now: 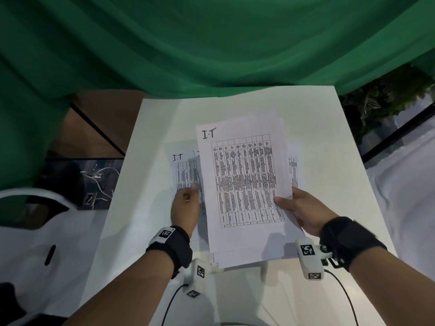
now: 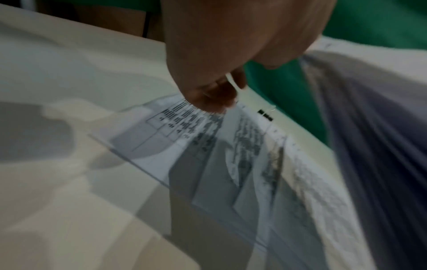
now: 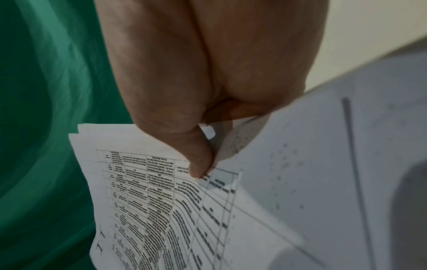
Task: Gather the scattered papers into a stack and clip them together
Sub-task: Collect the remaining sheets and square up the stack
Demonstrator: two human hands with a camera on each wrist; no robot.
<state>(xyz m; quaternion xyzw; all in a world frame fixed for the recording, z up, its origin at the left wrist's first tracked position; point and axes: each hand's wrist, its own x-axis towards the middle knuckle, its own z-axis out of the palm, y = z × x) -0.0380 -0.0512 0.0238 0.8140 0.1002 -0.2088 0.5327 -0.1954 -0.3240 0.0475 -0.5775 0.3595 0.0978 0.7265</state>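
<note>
My two wrists, each strapped with a black band and a white tagged camera mount, sit at the near edge of the white table (image 1: 146, 142). My right hand (image 1: 303, 209) holds the gathered stack (image 1: 244, 184) lifted off the table, thumb on the top sheet, remaining fingers underneath. My left hand (image 1: 186, 205) reaches down onto a loose sheet (image 1: 184, 170) lying flat just left of the stack, fingertips (image 2: 212, 104) bent onto its printed face. Whether they pinch its edge or only press it I cannot tell. Another sheet (image 1: 293, 170) shows at the stack's right, partly covered by it.

Procedure for the step in hand, as I judge it: draw the left sheet toward the stack by dragging with the fingertips until an edge lifts, then take it. Keep the right thumb firm so the held sheets do not fan out; their top corners are already stepped. Collect the right-hand sheet next, then tap the edges square before clipping.

Limits of view: the left wrist view is blurred. It shows a small black binder clip (image 2: 265, 114) on the table beyond the fingers; the head view hides it behind the stack. The sheet count cannot be determined.
</note>
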